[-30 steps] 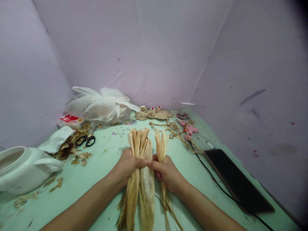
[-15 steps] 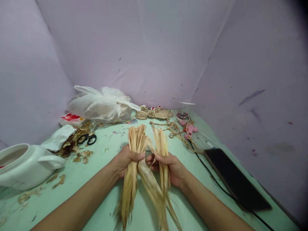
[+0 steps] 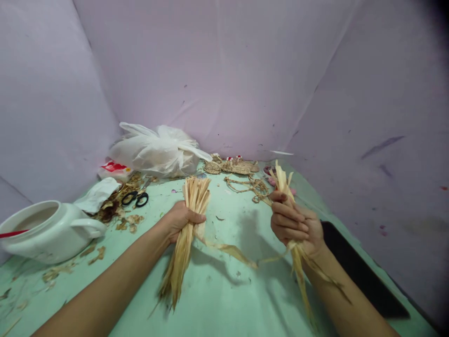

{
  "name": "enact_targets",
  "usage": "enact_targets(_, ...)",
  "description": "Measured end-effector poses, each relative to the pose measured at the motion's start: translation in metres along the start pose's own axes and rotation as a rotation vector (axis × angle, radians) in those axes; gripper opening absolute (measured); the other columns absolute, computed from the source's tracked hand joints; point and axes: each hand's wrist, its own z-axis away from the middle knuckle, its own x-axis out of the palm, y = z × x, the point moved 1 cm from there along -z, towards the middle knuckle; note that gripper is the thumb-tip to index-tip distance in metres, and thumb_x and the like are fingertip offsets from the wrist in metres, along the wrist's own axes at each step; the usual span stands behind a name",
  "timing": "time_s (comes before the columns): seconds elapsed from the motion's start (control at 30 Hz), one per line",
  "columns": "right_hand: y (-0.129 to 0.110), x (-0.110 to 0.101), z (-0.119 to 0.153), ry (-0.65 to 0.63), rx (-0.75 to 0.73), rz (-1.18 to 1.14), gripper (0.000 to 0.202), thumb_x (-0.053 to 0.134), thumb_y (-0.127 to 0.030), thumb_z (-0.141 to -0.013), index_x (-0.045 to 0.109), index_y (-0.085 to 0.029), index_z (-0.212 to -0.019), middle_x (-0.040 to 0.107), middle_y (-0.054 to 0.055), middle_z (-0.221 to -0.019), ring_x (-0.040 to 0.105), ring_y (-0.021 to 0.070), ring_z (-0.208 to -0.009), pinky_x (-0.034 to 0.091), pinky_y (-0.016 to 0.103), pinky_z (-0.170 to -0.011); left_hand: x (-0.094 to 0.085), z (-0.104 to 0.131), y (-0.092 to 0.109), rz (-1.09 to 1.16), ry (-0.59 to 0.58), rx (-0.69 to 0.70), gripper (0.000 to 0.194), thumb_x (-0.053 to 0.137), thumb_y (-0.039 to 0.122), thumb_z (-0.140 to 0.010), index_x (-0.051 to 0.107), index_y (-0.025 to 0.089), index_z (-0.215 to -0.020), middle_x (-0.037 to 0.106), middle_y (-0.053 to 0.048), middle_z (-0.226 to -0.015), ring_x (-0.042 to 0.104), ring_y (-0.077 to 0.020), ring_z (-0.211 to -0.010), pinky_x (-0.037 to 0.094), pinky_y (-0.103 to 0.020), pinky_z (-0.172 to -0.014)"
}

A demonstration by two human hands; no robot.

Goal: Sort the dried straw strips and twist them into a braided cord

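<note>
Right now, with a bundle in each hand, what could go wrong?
The thin strip trailing between the left bundle and right bundle might snag or tear. The right bundle's loose ends could catch on the right forearm. That forearm, partly covering the black slab from this view, may bump it.

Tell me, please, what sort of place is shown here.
It looks like a small handcraft worktable. Black-handled scissors lie beside dry brown scraps, woven straw-coloured pieces rest near the back wall, and the left hand and right hand each hold a bundle of dry strips.
</note>
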Motion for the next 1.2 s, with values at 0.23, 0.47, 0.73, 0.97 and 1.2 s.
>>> enact_targets(0.23,-0.016,0.004,0.009,0.135,-0.162,0.096,0.012,0.051,-0.03,-0.075,0.049,-0.018,-0.076,0.027,-0.016,-0.039,-0.001,-0.0036,-0.03,-0.003,0.006,-0.031,-0.004,0.001,0.008,-0.114,0.054,0.02,0.023,0.067,0.006,-0.043,0.055,0.012,-0.063,0.052,0.001,-0.044,0.05,-0.0142,-0.04,0.043,-0.026,-0.039)
enact_targets(0.47,0.066,0.01,-0.012,0.274,0.226,0.29,0.04,0.074,-0.026,-0.051,0.036,-0.018,-0.061,0.026,-0.013,-0.042,0.014,-0.0009,-0.034,0.006,0.011,-0.029,0.018,0.017,0.003,0.075,-0.139,-0.136,0.025,0.065,0.006,-0.046,0.06,0.006,-0.071,0.06,-0.007,-0.052,0.057,-0.0187,-0.045,0.048,-0.031,-0.048)
enact_targets(0.73,0.095,0.012,-0.011,0.279,0.154,0.626,0.034,0.07,-0.03,-0.054,0.041,-0.017,-0.062,0.043,-0.006,-0.044,0.032,0.0034,-0.038,0.011,0.016,-0.032,0.04,0.023,-0.019,0.046,-0.151,-0.005,0.036,0.055,0.004,-0.045,0.064,0.004,-0.08,0.063,-0.01,-0.055,0.06,-0.0246,-0.05,0.048,-0.037,-0.051)
enact_targets(0.97,0.097,0.014,-0.014,0.35,0.098,0.684,0.022,0.059,-0.017,-0.054,0.037,-0.018,-0.055,0.038,-0.007,-0.042,0.029,0.004,-0.037,0.013,0.018,-0.034,0.047,0.026,-0.022,-0.002,-0.075,0.067,0.035,0.056,0.003,-0.044,0.065,0.007,-0.077,0.065,-0.007,-0.06,0.059,-0.022,-0.053,0.047,-0.031,-0.05)
enact_targets(1.2,0.101,0.016,-0.014,0.316,0.073,0.636,0.015,0.049,-0.011,-0.049,0.036,-0.017,-0.049,0.03,-0.008,-0.042,0.023,0.0036,-0.039,0.014,0.019,-0.036,0.046,0.024,-0.024,0.109,-0.241,0.035,0.036,0.057,0.004,-0.044,0.065,0.007,-0.079,0.063,-0.006,-0.057,0.06,-0.0227,-0.057,0.048,-0.033,-0.055)
